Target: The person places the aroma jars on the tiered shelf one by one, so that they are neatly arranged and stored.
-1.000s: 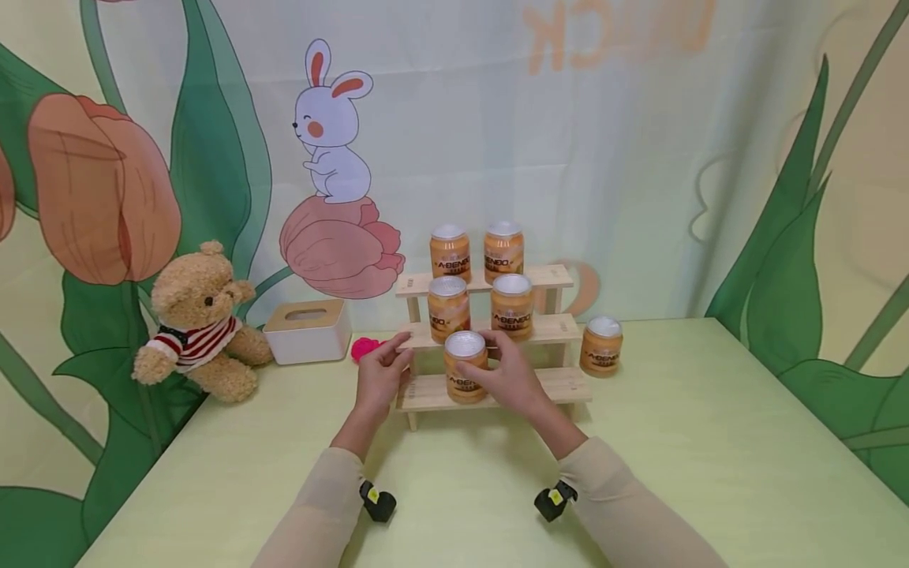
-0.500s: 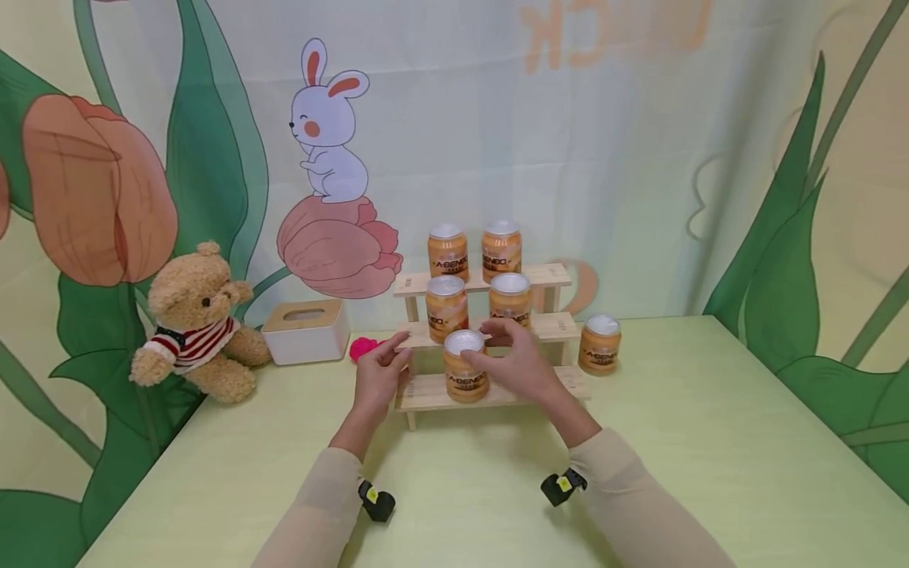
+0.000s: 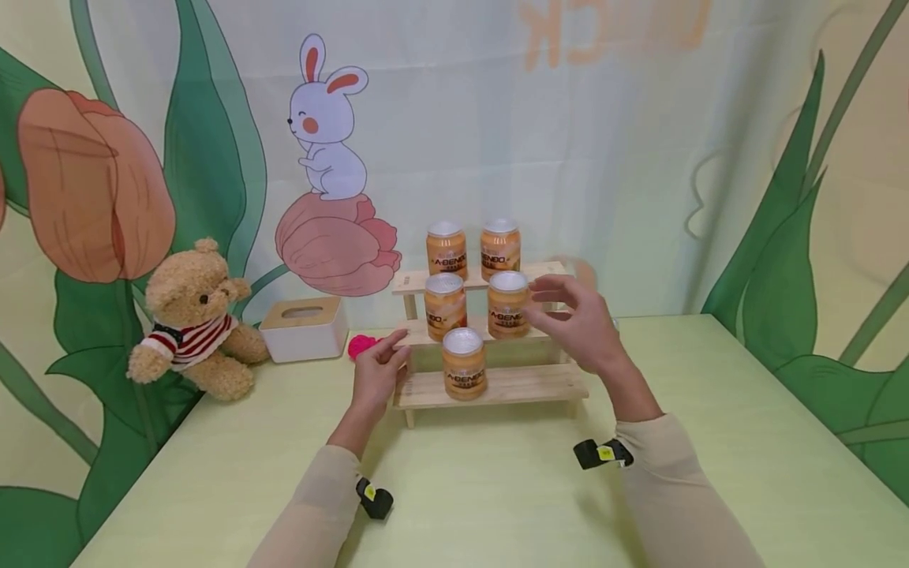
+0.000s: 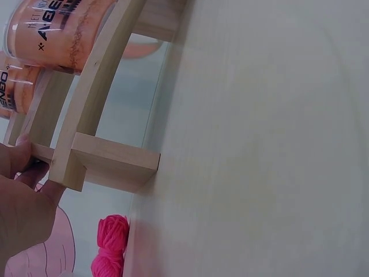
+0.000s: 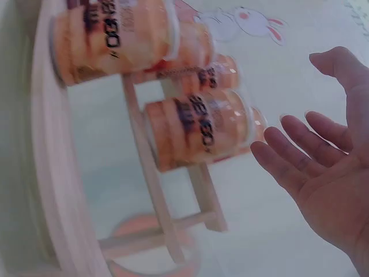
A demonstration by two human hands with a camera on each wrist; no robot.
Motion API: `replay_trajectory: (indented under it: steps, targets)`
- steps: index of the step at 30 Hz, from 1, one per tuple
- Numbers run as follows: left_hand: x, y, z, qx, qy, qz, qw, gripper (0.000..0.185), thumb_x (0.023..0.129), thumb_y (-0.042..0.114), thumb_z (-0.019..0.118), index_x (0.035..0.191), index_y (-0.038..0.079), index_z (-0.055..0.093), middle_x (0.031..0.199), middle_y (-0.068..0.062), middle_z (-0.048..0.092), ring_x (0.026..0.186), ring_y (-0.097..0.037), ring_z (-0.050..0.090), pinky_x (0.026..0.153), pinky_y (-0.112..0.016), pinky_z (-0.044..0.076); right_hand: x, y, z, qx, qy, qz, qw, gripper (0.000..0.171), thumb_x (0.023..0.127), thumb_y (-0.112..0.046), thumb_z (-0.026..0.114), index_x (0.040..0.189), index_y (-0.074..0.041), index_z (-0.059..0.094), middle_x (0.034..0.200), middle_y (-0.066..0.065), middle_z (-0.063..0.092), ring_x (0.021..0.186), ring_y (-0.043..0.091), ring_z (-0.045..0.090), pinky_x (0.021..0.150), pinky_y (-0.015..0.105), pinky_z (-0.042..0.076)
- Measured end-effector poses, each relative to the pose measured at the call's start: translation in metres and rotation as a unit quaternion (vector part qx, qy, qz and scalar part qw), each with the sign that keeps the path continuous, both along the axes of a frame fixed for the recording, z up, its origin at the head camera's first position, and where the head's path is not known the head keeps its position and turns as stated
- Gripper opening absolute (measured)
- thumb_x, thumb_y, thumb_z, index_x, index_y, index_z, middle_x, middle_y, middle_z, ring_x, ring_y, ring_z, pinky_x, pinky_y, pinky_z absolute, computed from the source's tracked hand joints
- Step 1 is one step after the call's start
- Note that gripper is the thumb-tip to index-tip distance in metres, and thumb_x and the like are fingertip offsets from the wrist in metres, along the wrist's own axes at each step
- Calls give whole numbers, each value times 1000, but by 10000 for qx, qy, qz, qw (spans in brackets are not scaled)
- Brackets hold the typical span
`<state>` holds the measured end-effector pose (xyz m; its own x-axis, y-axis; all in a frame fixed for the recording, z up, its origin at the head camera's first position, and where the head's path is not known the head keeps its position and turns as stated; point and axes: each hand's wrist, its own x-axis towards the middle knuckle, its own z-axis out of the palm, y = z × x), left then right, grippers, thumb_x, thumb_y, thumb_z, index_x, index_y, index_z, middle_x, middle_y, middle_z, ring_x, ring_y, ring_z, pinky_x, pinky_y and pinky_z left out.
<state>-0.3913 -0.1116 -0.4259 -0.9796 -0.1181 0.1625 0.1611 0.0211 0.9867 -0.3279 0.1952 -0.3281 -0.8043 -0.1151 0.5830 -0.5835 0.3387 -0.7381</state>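
Right hand (image 3: 578,327): mine, fingers spread and relaxed, empty, raised just right of the middle-step jar (image 3: 508,304). Left hand (image 3: 379,375): fingers pinching the wooden rack (image 3: 529,383) at its left end. Bottom-step jar (image 3: 465,363): upright, between both hands, untouched.

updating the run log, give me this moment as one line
left hand: holds left end of wooden rack | right hand: open, empty, beside middle-shelf jar | bottom-shelf jar: standing free
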Motion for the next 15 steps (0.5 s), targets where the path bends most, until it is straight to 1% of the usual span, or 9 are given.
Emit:
replay_trajectory:
  steps: [3, 7, 9, 12, 15]
  targets:
    - [0, 0, 0, 1, 25, 10, 10000, 35, 95, 9, 69, 130, 13, 69, 99, -7, 68, 91, -14, 62, 83, -31, 57, 2, 14, 6, -54, 180, -215, 9996, 43, 92, -17, 75, 129, -2, 60, 126, 15, 62, 115, 31, 60, 94, 53, 51]
    - [0, 0, 0, -47, 23, 23, 10000, 35, 95, 9, 68, 130, 13, 69, 98, -7, 68, 91, -14, 61, 82, -31, 57, 3, 28, 8, -88, 173, -517, 9985, 46, 92, -17, 74, 133, -4, 58, 128, 15, 62, 116, 29, 60, 94, 52, 51]
    - [0, 0, -1, -66, 14, 29, 10000, 36, 95, 9, 68, 130, 13, 69, 98, -7, 68, 91, -14, 61, 82, -31, 57, 4, 33, 8, -63, 131, -704, 9974, 48, 92, -18, 74, 135, -4, 57, 129, 14, 62, 117, 30, 60, 95, 52, 51]
    - [0, 0, -1, -70, 30, 31, 10000, 36, 95, 9, 68, 131, 13, 69, 101, -8, 69, 91, -14, 61, 83, -32, 57, 3, 41, 6, -31, 116, -939, 9955, 48, 93, -23, 73, 134, -3, 58, 129, 13, 62, 117, 29, 60, 96, 51, 51]
    - [0, 0, -1, -96, 58, 16, 9999, 36, 95, 10, 68, 131, 13, 68, 108, -11, 70, 93, -14, 62, 83, -33, 57, 0, 48, 3, -94, 96, -1159, 9932, 50, 93, -27, 74, 133, -1, 58, 129, 13, 62, 117, 29, 59, 98, 49, 50]
